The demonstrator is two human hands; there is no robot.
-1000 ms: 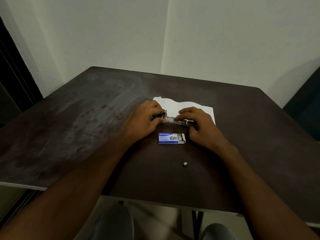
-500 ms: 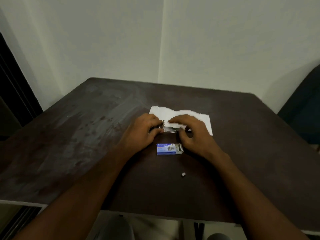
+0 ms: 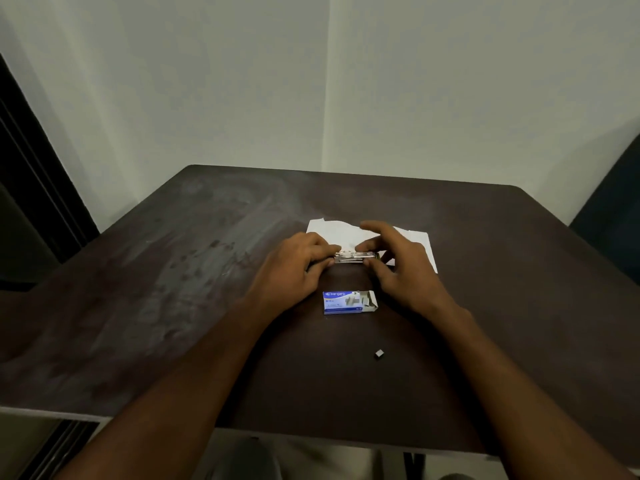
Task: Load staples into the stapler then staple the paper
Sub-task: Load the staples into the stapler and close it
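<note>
Closest in, both forearms come up over the near edge of the dark surface (image 3: 173, 306). Just past that edge, between the arms, there's a tiny loose chunk of staples (image 3: 379, 354) sitting on its own with bare top all around it. A bit further in is the blue staple box (image 3: 349, 302), lying flat with its right end flap open and staples showing inside. It's near both wrists but touching neither.

Right behind the box is the stapler (image 3: 356, 257), lying sideways with its metal staple channel showing. The left hand (image 3: 294, 268) has its fingers curled around the left end. The right hand (image 3: 405, 268) pinches the right end between thumb and fingers, index finger lifted above.

The stapler sits over the near edge of the white paper (image 3: 420, 245), which pokes out behind and to the right of the right hand. Its far edge looks ragged.

Lots of bare surface to the left, and more behind the paper up to the far edge by the wall corner (image 3: 327, 98).
</note>
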